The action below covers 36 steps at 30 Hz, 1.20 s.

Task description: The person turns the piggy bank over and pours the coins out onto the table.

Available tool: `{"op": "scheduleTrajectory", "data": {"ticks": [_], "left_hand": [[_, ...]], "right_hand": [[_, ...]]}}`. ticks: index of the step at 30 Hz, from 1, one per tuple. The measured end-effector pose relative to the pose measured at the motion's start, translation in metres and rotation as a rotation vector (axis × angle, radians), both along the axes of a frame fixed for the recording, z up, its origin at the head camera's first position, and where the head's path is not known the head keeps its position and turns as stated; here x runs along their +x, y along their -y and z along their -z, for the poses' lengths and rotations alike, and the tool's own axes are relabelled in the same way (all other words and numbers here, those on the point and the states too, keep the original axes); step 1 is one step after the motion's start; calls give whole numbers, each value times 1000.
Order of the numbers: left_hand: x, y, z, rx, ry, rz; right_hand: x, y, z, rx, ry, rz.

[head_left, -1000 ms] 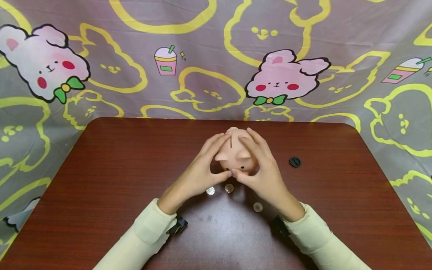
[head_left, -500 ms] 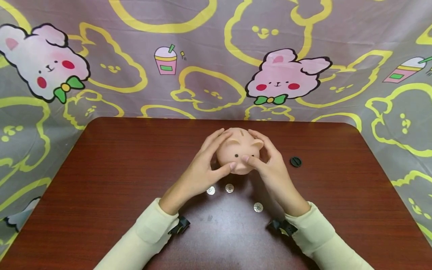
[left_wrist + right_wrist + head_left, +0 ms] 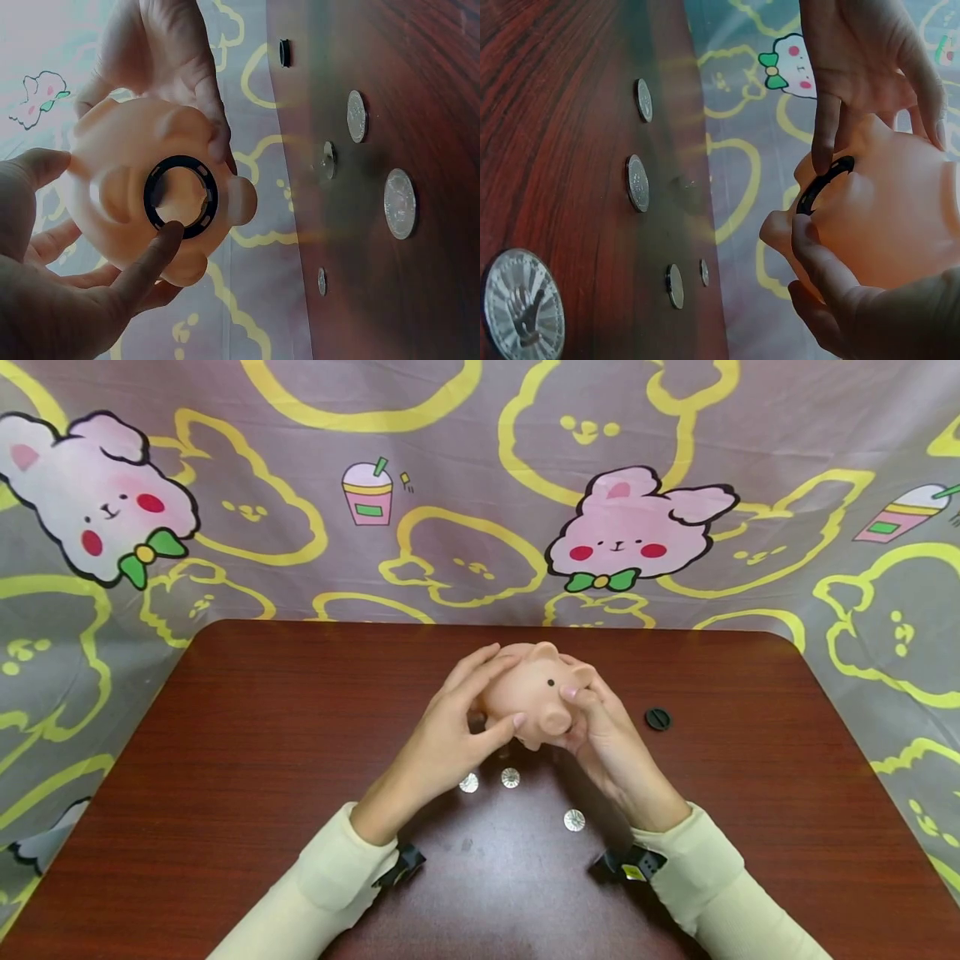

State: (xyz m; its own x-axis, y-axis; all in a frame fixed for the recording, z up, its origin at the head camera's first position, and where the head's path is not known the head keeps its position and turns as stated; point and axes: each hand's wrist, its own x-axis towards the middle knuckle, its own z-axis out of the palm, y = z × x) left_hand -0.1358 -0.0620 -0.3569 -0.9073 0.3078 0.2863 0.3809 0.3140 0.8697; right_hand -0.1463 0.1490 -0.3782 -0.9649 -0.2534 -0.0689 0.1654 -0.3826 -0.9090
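Observation:
A pink piggy bank (image 3: 525, 693) is held up off the table between both hands, its snout turned toward the right hand. My left hand (image 3: 450, 735) grips its rear side, with the thumb low on the body. My right hand (image 3: 618, 752) holds the head end, thumb beside the eye. On the underside, in the left wrist view, a black ring (image 3: 151, 214) surrounds an uncovered round hole, and a fingertip rests at its rim. The right wrist view shows fingertips of both hands at the same ring (image 3: 821, 187).
Silver coins lie on the brown table (image 3: 262, 760) below the bank, including a left coin (image 3: 468, 783), a middle coin (image 3: 511, 777) and a nearer coin (image 3: 574, 820). A black round cap (image 3: 657, 719) lies to the right. Patterned cloth (image 3: 465, 460) hangs behind the table.
The piggy bank has tipped back and turned, so its face and snout now point toward the right hand and the top slot is out of sight. The right hand has turned with it.

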Motion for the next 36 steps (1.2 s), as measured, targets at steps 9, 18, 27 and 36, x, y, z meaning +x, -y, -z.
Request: {"op": "scheduleTrajectory", "data": {"ticks": [9,18,27,36], "left_hand": [[-1,0,-1,-5,14,7],[-2,1,0,-13,14,18],[-4,1,1,-19,45,21],[-2,3,5,-30,36,42]], "right_hand": [[0,1,-1,10,8,17],[2,2,-4,131,-36,62],[6,5,-5,476,-233,142],[12,10,-3,718,-553,218]]}}
